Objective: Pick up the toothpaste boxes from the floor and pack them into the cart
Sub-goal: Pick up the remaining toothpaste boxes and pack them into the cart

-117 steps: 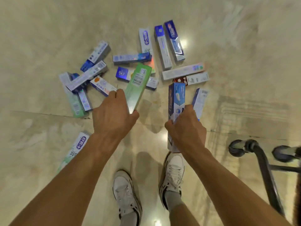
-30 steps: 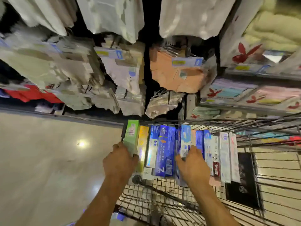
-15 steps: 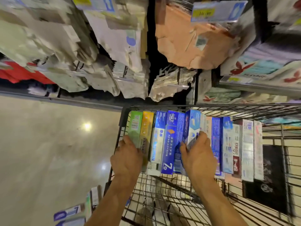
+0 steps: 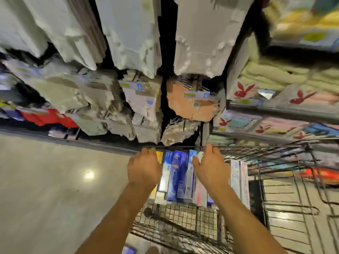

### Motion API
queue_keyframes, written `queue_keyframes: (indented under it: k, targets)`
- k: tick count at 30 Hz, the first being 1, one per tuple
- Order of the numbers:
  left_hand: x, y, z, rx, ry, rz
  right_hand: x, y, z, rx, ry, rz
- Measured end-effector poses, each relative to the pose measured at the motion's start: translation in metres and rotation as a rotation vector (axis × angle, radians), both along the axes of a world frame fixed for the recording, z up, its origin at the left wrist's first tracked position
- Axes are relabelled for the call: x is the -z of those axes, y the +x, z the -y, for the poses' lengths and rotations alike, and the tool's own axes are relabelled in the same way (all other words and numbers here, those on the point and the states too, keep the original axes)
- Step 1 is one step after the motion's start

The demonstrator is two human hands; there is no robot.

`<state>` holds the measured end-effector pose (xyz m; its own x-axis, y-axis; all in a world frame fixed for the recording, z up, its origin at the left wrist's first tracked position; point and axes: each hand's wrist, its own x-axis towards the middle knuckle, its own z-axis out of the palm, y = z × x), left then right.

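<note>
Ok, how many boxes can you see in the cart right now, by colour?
Green box: 1
Yellow box: 1
Blue boxes: 3
White or pink boxes: 3
Total: 8 I can tell apart; the left hand and right hand cover part of the row.

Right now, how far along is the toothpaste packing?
Done: a row of toothpaste boxes sits side by side in the cart. In hand: left hand and right hand lie on the row's far ends; grip unclear. Left: at least one bluish box seems to lie on the floor by the cart.
</note>
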<state>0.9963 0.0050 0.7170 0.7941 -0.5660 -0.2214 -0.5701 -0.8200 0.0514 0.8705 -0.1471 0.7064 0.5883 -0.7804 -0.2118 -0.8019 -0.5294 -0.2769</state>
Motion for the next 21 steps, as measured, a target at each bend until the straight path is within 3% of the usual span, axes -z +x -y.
queue_keyframes:
  k: [7, 11, 16, 21]
  targets:
    - [-0.166, 0.001, 0.015, 0.122, -0.154, 0.233, -0.158, 0.0, 0.028, -0.247, -0.207, 0.065]
    - [-0.227, -0.001, -0.002, 0.1, -0.172, 0.274, -0.227, 0.012, 0.023, -0.373, -0.285, 0.138]
    - [-0.24, -0.011, -0.088, -0.152, -0.178, 0.303, -0.256, 0.053, -0.035, -0.639, -0.311, 0.165]
    - [-0.232, -0.06, -0.242, -0.537, -0.091, 0.298, -0.248, 0.093, -0.168, -1.027, -0.212, 0.244]
